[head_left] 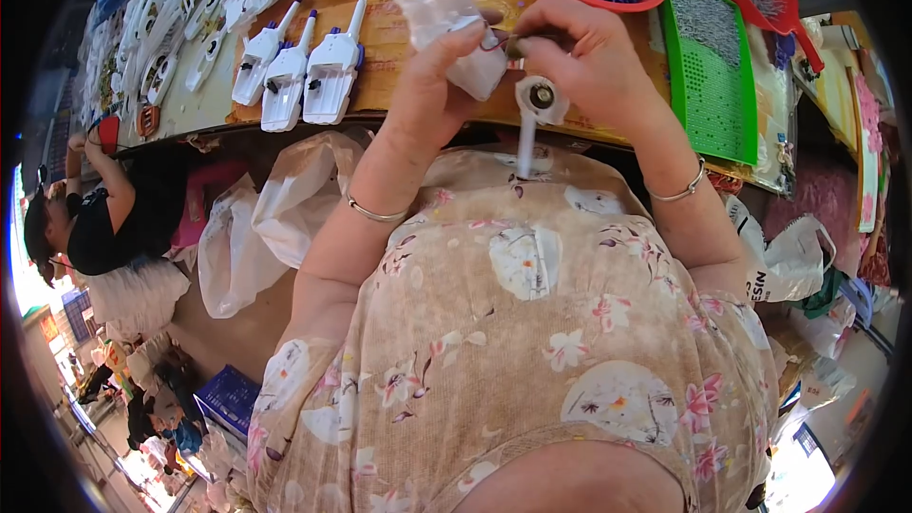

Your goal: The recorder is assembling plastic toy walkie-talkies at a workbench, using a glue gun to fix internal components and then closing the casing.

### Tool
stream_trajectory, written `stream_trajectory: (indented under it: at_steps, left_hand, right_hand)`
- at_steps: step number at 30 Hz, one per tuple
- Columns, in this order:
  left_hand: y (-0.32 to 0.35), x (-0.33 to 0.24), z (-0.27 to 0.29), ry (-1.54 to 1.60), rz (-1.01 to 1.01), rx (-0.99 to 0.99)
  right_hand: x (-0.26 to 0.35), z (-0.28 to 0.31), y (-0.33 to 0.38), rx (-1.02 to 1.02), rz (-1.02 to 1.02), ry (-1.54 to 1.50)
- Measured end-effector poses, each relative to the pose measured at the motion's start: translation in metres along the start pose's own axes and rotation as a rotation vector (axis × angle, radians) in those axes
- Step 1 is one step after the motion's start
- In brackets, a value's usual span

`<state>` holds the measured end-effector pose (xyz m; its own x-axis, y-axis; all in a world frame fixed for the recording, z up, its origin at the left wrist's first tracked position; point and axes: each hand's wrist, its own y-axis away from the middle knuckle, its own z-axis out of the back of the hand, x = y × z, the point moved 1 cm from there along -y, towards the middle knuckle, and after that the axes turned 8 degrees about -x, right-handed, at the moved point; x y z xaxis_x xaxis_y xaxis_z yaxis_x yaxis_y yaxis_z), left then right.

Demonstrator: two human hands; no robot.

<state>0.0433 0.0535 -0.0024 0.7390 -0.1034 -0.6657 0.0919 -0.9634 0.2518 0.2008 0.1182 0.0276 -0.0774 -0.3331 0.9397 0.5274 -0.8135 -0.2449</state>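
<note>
Holding a white plastic housing (483, 74) over the orange-brown table (385, 66): left hand (432, 81), fingers clamped on it. Right hand (594, 52) pinches a small dark part (514, 46) just beside the housing, fingertips together, contact partly hidden. White piece with round disc (542, 98) hangs below right hand. Three white-and-purple housings (330, 85) lie left; green tray (750, 100), right.

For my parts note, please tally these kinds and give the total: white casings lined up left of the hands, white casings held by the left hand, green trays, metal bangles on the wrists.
Lined-up white casings: 3
Held white casing: 1
Green tray: 1
Metal bangles: 2
Total: 7
</note>
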Motion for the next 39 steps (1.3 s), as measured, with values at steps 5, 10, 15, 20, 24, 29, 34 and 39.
stream_trajectory:
  at_steps: [5, 10, 15, 20, 24, 29, 34, 39]
  left_hand:
    - [-0.002, -0.005, 0.01, -0.085, -0.106, -0.023]
    - [-0.006, -0.002, 0.009, -0.103, -0.065, 0.018]
    - [-0.009, 0.007, 0.007, -0.187, 0.02, 0.026]
    - [-0.004, 0.013, 0.0, -0.056, 0.219, 0.129]
    - [-0.007, 0.022, 0.005, 0.056, 0.31, 0.088]
    - [-0.009, 0.021, 0.01, 0.08, 0.413, 0.26]
    - [-0.008, 0.02, 0.005, 0.132, 0.396, 0.422]
    - [-0.006, 0.022, -0.005, -0.348, 0.089, 0.07]
  right_hand:
    - [-0.014, 0.023, -0.009, -0.007, -0.344, -0.114]
    - [-0.018, 0.021, -0.007, -0.015, -0.503, -0.455]
    - [-0.02, 0.016, -0.003, -0.049, -0.494, -0.591]
    - [-0.012, 0.015, 0.002, -0.114, -0.398, -0.407]
    - [-0.018, 0.022, 0.007, -0.044, -0.108, 0.151]
    - [-0.02, 0.029, 0.009, 0.068, -0.26, -0.021]
    - [-0.021, 0.028, 0.013, -0.021, -0.322, -0.315]
    - [-0.014, 0.021, 0.018, -0.153, -0.265, -0.239]
